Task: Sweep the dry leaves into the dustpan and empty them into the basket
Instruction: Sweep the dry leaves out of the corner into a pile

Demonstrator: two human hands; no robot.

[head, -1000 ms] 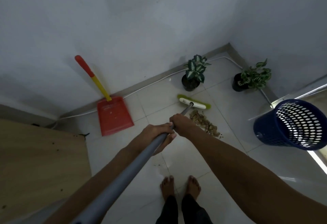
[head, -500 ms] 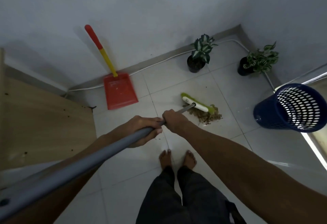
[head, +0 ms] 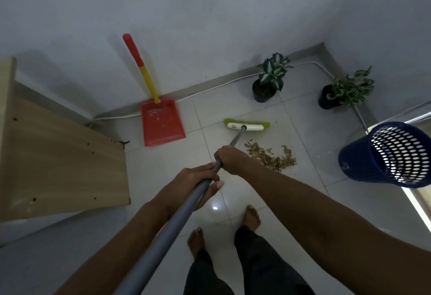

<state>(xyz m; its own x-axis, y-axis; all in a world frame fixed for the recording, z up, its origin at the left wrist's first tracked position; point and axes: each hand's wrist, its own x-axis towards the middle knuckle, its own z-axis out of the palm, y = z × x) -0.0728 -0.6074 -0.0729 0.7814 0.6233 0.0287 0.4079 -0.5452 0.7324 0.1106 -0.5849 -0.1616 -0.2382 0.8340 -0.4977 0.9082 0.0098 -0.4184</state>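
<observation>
A pile of dry brown leaves (head: 271, 157) lies on the white tiled floor, just right of my right hand. Both hands grip the grey broom handle (head: 177, 213): my right hand (head: 229, 159) further down, my left hand (head: 196, 184) behind it. The broom's white and green head (head: 247, 125) rests on the floor beyond the leaves, apart from them. A red dustpan (head: 162, 123) with a red and yellow handle leans against the wall to the left. The blue perforated basket (head: 387, 156) stands at the right.
Two potted plants (head: 268, 79) (head: 345, 90) stand near the far corner. A wooden board (head: 58, 154) lies at the left. A white cable (head: 210, 86) runs along the skirting. My bare feet (head: 251, 215) are on the tiles below.
The broom head has lifted off the leaves and moved away from me toward the wall. The leaf pile now lies uncovered, nearer to me.
</observation>
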